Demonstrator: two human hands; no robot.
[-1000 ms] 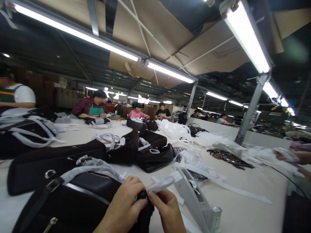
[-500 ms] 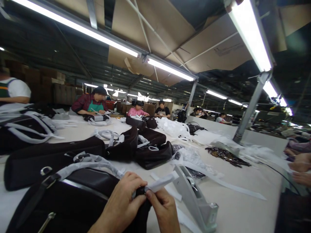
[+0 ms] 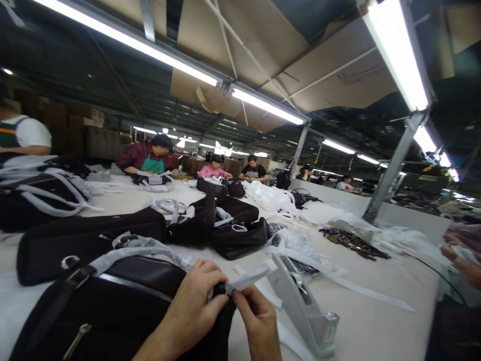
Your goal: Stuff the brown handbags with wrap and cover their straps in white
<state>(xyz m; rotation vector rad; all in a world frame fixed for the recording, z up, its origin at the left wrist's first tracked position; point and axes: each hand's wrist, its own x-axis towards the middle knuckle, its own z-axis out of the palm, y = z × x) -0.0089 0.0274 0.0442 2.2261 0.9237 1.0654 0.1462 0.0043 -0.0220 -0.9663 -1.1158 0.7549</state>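
Left hand [image 3: 195, 306] curls over the near end of a black bag [image 3: 124, 311] at the near edge of the worktable [image 3: 376, 321], fingers closed on a small dark part of the bag. Right hand [image 3: 255, 321] just beside it, thumb and forefinger pinching a white paper strip [image 3: 250, 277] where it meets that dark part; the strip's free end sticks up to the right. The bag's strap is wrapped in white paper [image 3: 143, 250].

Grey metal tape dispenser [image 3: 304, 306] stands on the table just right of the hands, tilted. More black bags [image 3: 90, 240] lie behind the held one, and another cluster [image 3: 233, 225] mid-table. Loose white strips [image 3: 361, 293] trail across the right side. Co-workers sit along the far edge, one in a green apron [image 3: 152, 163]. Another person's hands [image 3: 462, 255] show at the right edge.
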